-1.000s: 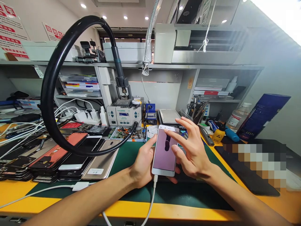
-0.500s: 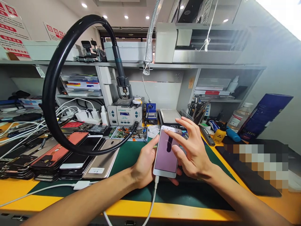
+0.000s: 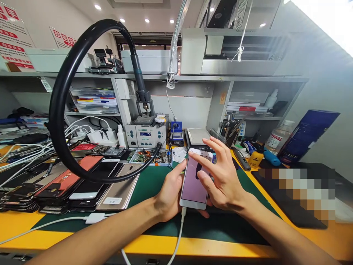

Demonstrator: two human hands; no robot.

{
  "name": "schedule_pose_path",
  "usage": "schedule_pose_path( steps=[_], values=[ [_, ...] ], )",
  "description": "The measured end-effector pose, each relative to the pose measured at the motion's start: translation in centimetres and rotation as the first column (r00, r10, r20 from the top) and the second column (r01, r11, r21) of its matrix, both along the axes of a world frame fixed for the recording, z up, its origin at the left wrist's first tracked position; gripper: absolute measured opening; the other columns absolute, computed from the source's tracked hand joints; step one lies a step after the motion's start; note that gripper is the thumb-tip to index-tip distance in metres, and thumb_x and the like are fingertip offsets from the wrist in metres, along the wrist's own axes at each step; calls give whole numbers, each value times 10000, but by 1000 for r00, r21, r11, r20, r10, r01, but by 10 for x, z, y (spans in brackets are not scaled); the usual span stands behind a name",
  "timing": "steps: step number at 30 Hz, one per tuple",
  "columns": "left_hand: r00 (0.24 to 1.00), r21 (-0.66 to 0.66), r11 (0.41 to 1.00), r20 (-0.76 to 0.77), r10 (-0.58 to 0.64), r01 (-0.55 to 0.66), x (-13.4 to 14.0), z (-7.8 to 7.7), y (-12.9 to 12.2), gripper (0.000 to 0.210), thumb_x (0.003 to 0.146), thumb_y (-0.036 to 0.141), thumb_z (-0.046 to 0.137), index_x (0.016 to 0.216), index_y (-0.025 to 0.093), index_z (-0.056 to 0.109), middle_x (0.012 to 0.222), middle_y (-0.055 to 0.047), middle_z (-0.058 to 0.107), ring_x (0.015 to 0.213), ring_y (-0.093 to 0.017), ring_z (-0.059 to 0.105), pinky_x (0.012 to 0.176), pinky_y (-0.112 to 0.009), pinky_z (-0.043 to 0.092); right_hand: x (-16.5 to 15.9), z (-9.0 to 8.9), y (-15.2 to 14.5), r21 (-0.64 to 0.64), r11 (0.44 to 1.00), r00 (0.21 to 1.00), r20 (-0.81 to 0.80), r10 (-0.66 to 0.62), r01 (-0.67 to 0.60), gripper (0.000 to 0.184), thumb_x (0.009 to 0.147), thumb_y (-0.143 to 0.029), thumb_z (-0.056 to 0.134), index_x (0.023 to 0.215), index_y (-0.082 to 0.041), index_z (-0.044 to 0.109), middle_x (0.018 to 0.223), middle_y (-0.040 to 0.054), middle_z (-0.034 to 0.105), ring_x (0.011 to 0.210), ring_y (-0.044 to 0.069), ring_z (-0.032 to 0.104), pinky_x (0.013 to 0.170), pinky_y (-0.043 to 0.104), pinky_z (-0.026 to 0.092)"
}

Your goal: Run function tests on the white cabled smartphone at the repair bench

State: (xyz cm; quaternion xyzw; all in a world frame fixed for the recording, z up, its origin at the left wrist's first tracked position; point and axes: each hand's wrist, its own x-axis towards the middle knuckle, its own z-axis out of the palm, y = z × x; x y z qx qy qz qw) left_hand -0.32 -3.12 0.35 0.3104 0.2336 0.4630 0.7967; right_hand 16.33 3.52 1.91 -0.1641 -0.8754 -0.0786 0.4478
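Observation:
A white smartphone (image 3: 193,191) with a lit pinkish-purple screen is held upright above the green mat (image 3: 154,184). My left hand (image 3: 169,193) grips it from the left and behind, thumb along its left edge and fingertips showing past the lower right side. My right hand (image 3: 222,176) hovers over the screen with fingers spread; its index fingertip is at the upper left corner of the phone, and I cannot tell whether it touches the glass. A white cable (image 3: 180,232) is plugged into the phone's bottom end.
Stacked phones and phone parts (image 3: 82,191) lie to the left beneath a looping black hose (image 3: 55,95). Behind stand a grey rework station (image 3: 146,138) and a tray of small parts (image 3: 138,157). On the right are a yellow bottle (image 3: 256,159) and a black pad (image 3: 292,202).
My right index fingertip has slid left across the top of the phone towards its upper left corner. The left hand keeps the phone in nearly the same place.

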Motion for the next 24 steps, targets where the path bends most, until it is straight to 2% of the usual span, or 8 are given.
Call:
schedule_pose_path(
  steps=[8,10,12,14,16,21,24],
  values=[
    [999,-22,999,-40,34,-35,-1,0,-2,683,1013,651,331,1322,152,682,908,-151,780,866,-311,755,799,-455,609,-3,4,-5,49,997,998,19,-65,64,434,961,-355,499,1342,-224,660,1526,152,374,1481,409,293,1173,673,293],
    [998,-40,998,-44,37,-39,0,-1,-2,705,1007,659,328,1301,131,691,892,-156,778,850,-312,755,786,-445,608,-4,5,-8,92,990,994,24,-110,107,441,960,-380,498,1332,-222,674,1418,161,434,1386,394,371,1131,660,327],
    [998,-57,997,-41,46,-49,1,-1,-1,726,1001,665,320,1283,110,694,877,-159,776,829,-310,756,769,-432,606,-4,6,-11,138,977,985,34,-168,162,461,959,-413,499,1340,-224,678,1246,155,494,1204,353,458,1029,617,393],
    [997,-66,996,-35,64,-66,2,-1,-2,731,997,664,327,1277,96,692,873,-159,776,815,-306,756,758,-417,602,-6,8,-16,162,964,973,59,-222,210,483,963,-445,496,1358,-230,673,1097,134,515,1015,302,478,900,543,425],
    [995,-71,993,-36,95,-97,3,0,-3,712,997,652,350,1279,93,689,884,-154,778,816,-299,757,763,-398,595,-8,11,-21,163,956,962,86,-260,244,490,972,-462,483,1357,-230,678,997,119,525,891,269,457,800,471,409],
    [961,-47,960,-51,273,-275,7,0,-7,591,994,574,485,1301,111,688,942,-129,788,881,-277,754,832,-351,567,-15,15,-33,122,952,947,129,-294,279,493,998,-421,446,1369,-188,673,856,109,581,766,245,483,708,391,376],
    [958,-39,957,-15,287,-287,8,-3,-8,600,979,584,526,1284,99,702,965,-128,788,928,-281,746,870,-341,551,-17,12,-38,69,967,957,143,-253,246,518,1022,-377,425,1434,-122,607,781,89,644,671,214,554,646,354,390]
  ],
)
